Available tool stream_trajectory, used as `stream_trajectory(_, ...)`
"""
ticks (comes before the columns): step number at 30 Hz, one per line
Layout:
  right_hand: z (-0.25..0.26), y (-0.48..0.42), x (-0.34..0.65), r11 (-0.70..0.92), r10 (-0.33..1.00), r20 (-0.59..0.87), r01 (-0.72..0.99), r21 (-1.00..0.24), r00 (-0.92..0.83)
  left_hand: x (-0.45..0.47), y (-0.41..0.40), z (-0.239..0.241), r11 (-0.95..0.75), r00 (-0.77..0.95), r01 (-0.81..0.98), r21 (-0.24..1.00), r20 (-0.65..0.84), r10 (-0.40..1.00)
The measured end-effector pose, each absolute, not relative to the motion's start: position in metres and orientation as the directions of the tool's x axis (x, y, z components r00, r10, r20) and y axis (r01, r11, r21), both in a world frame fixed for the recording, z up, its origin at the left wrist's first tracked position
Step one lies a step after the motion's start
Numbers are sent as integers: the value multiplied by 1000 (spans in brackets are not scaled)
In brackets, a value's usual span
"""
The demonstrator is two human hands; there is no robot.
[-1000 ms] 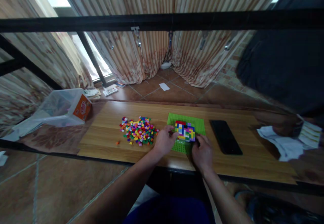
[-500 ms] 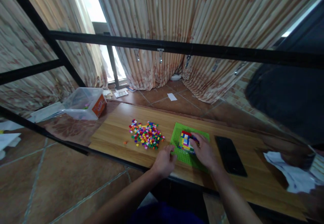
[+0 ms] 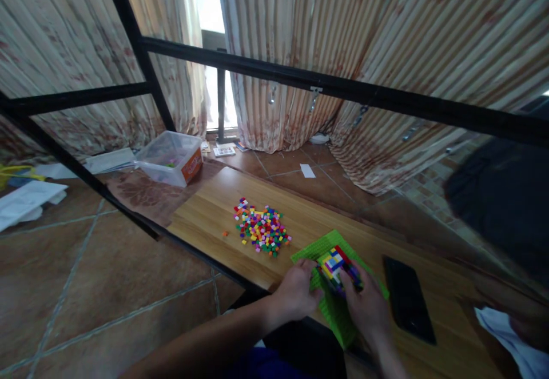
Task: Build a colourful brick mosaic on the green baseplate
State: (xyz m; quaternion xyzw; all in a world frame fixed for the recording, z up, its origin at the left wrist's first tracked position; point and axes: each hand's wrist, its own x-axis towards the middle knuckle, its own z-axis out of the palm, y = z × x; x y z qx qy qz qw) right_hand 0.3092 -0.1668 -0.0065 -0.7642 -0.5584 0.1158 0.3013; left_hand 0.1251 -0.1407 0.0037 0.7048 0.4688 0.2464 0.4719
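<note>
Baseplate (image 3: 337, 312): uniform bright green. Brick assembly (image 3: 333, 261): mixed colours — red, yellow, blue, white and purple in evidence. Loose bricks (image 3: 263, 230): multicoloured, with red, pink, yellow, green, blue, orange and white noted. Surface (image 3: 206, 216): mid-brown, wood-grain pattern. Flat device (image 3: 408, 299): plain black. Curtains (image 3: 291, 19): beige and brown stripes, marked with reddish blotches. Floor (image 3: 128, 276): reddish-brown tiles, pale grout lines. Storage box (image 3: 160, 159): colourless, translucent — label (image 3: 191, 166) orange. Rug (image 3: 146, 193): dull brown-pink, darker floral motif.

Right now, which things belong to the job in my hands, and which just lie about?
Job: green studded baseplate; multicoloured brick block; probably the loose multicoloured brick pile.
Lying about, apparently: flat black rectangular device; white paper sheet on tiled floor.
</note>
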Motion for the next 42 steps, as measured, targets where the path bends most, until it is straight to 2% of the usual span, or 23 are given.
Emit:
stream_trajectory(3, -2, -168, 307, -252, 915, 99, 746, -616, 391, 127, -128, 8, -80, 425, 412, 908, -114, 898)
stream_trajectory(10, -5, -170, 292, -322, 886, -3, 610, -724, 463, 127, -95, 2, -147, 389, 375, 915, -12, 921)
stream_trajectory(19, -16, -167, 268, -191, 908, 109, 630, -753, 405, 101, -77, 0, -216, 346, 279, 936, 112, 932)
stream_trajectory(27, -21, -158, 240, -101, 922, 148, 592, -800, 357, 77, -61, 2, -249, 323, 347, 904, 134, 937)
stream_trajectory(37, -20, -167, 252, -180, 926, 76, 608, -773, 370, 103, -68, 1, -298, 316, 373, 879, 182, 931)
stream_trajectory(42, -27, -171, 270, -162, 906, 144, 642, -749, 398, 121, -78, -4, -294, 342, 363, 884, 167, 925)
